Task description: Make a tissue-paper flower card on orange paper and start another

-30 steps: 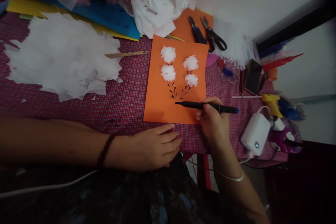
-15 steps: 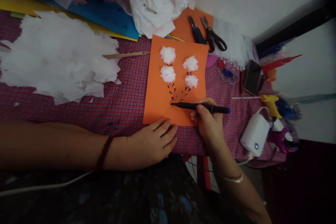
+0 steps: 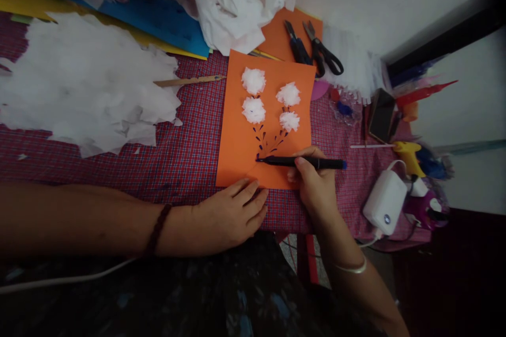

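An orange sheet of paper [image 3: 237, 142] lies on the checked cloth in front of me. White fluffy paper flowers [image 3: 253, 80] are on its upper half, with dark leaf strokes and thin stems below them. My right hand [image 3: 318, 181] is closed around a black marker [image 3: 282, 161] with a blue end. The marker's tip touches the paper at a small dark mark below the stems. My left hand [image 3: 233, 213] rests flat with fingers stretched out, its fingertips on the lower left edge of the sheet.
White cut paper [image 3: 95, 84] spreads over the left side, a wooden stick [image 3: 190, 81] at its edge. Scissors [image 3: 322, 50] and a cutter [image 3: 296, 45] lie behind the sheet. At right are a phone [image 3: 380, 116], a white power bank [image 3: 385, 197] and a yellow glue gun [image 3: 409, 155].
The marker's tip has shifted slightly left and down, and the dark mark under it is a little larger. My left hand keeps its place on the sheet's edge.
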Action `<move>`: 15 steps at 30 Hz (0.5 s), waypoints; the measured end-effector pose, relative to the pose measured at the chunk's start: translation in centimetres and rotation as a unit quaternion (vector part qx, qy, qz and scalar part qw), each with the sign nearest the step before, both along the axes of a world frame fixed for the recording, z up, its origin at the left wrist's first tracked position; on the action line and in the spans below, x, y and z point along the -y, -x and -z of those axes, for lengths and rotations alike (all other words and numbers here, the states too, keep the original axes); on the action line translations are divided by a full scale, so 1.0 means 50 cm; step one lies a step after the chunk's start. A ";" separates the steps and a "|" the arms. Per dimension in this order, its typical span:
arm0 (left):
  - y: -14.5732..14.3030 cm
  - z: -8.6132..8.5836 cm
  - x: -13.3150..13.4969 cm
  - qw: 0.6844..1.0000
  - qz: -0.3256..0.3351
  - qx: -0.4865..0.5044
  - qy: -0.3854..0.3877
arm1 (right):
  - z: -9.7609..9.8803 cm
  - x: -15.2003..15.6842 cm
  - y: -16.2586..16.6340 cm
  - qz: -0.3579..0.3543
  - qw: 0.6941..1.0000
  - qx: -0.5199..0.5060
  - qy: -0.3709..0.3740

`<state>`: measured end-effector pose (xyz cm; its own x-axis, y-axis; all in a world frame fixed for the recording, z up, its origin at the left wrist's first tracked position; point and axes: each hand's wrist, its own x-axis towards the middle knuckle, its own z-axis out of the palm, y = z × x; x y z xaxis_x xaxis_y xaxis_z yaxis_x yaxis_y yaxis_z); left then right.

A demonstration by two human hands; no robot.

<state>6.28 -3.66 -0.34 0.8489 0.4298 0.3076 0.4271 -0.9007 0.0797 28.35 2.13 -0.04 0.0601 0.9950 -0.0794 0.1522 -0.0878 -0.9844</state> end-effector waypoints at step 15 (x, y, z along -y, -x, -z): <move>0.005 0.020 0.003 1.000 -0.004 0.001 0.001 | -0.050 -0.057 -0.069 0.114 0.985 -0.083 -0.097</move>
